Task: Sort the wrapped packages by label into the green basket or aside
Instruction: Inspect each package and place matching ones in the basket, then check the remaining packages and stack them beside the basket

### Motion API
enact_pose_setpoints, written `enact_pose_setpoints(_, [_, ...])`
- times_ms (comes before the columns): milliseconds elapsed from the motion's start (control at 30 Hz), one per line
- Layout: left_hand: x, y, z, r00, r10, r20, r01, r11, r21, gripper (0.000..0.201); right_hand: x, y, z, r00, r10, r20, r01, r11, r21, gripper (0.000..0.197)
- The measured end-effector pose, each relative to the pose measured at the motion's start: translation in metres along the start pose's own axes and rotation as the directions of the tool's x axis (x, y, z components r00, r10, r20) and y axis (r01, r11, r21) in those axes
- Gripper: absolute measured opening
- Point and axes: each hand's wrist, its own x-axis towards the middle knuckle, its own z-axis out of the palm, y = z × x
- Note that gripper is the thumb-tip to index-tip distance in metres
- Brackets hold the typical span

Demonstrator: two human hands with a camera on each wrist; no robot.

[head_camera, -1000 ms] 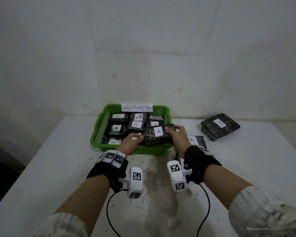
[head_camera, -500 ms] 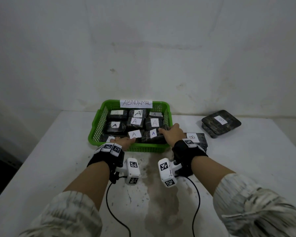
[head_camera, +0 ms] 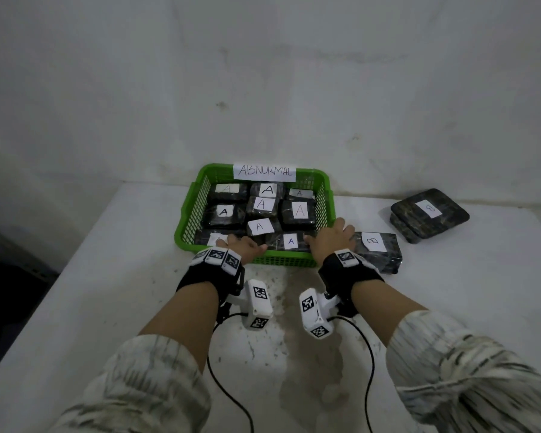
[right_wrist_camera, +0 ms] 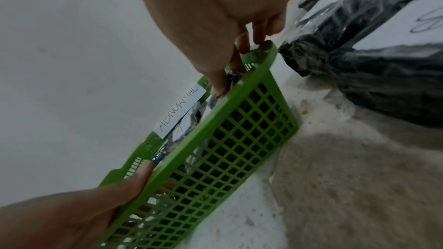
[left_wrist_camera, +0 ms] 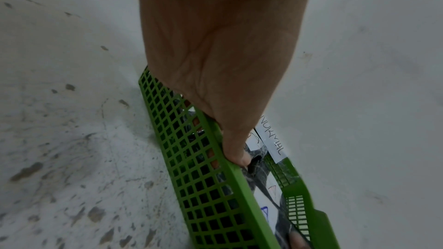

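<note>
A green mesh basket [head_camera: 282,261] tagged ABNORMAL holds several dark wrapped packages with white A labels. The package with a blue A [head_camera: 290,241] lies along the basket's front wall between my hands. My left hand [head_camera: 245,246] holds its left end, thumb on top; its fingers show through the mesh [left_wrist_camera: 203,186] in the left wrist view. My right hand [head_camera: 330,240] holds the right end: the thumb reaches down onto the wrap, and the fingers curl at the basket's right corner [right_wrist_camera: 268,52].
A package labelled B [head_camera: 377,250] lies on the table just right of the basket, close to my right hand. A stack of dark packages [head_camera: 430,214] sits farther right by the wall. The white table [head_camera: 107,292] is stained in front of the basket.
Both hands have lowered the blue A package from above the front rim down into the front of the basket. The camera has tipped lower.
</note>
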Motion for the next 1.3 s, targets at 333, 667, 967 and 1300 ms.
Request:
enact_pose_setpoints(333, [-0.001, -0.003, 0.005, 0.993, 0.037, -0.113, -0.041, 0.999, -0.035, 0.053, 0.009, 0.006, 0.013, 0.996, 0.029, -0.086, -0.026, 0.999, 0.037, 0.046])
enact_pose_setpoints(667, [-0.017, 0.012, -0.001, 0.996, -0.048, -0.076, 0.050, 0.998, 0.025, 0.056, 0.006, 0.029, 0.000, 0.991, -0.027, -0.130, 0.054, 0.975, 0.214, 0.033])
enact_pose_setpoints(967, [-0.032, 0.103, 0.011, 0.969, 0.011, -0.245, -0.033, 0.996, -0.088, 0.046, 0.030, 0.120, -0.034, 0.957, 0.239, -0.167, -0.175, 0.929, 0.326, 0.050])
enact_pose_setpoints(1300, [-0.006, 0.212, 0.039, 0.970, -0.122, -0.210, 0.012, 0.888, -0.460, 0.073, 0.080, 0.183, -0.036, 0.881, 0.457, 0.118, -0.431, 0.676, 0.598, 0.071])
